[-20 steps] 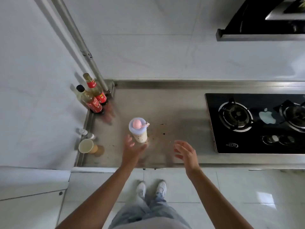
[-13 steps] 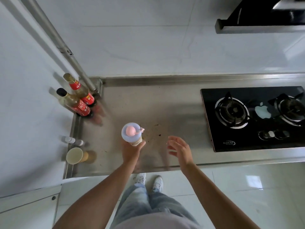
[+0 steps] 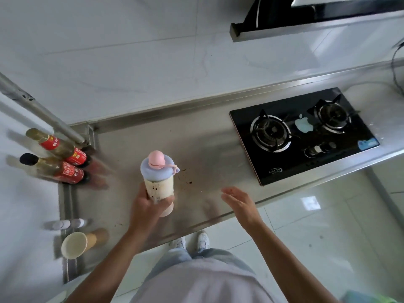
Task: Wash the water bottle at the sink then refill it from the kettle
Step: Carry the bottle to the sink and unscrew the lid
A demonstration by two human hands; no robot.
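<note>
One-handed, gripped the water bottle (image 3: 158, 189) low round its cream body with the left hand (image 3: 145, 206), above the table (image 3: 207, 149) near its front edge; had the right hand (image 3: 240, 202) spread, empty. Judged light, rigid, smooth-sided: better taken mid-body than by the lilac cap (image 3: 156, 173).

The left hand (image 3: 144, 208), open and reaching before, now grips the bottle (image 3: 158, 185), seemingly lifted off the desk (image 3: 207, 154).
</note>
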